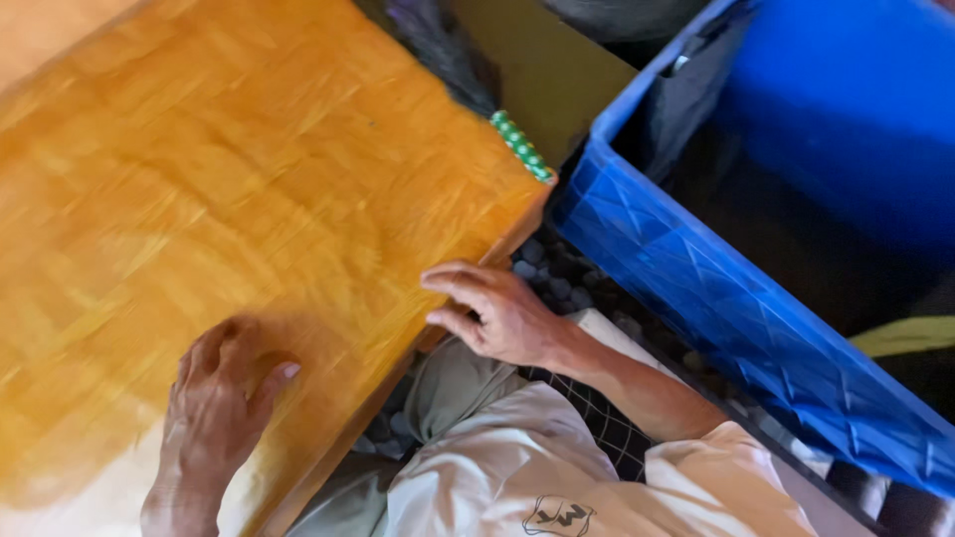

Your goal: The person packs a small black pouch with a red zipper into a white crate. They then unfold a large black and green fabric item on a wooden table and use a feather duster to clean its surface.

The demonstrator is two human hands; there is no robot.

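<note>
The left hand point(224, 393) lies low at the near left, palm down, its fingers curled under in a loose fist and the thumb stretched out to the right. The right hand point(497, 313) sits farther right, fingers pointing left and slightly bent (none of them closed round anything), with the bare forearm running back to the near right.
</note>
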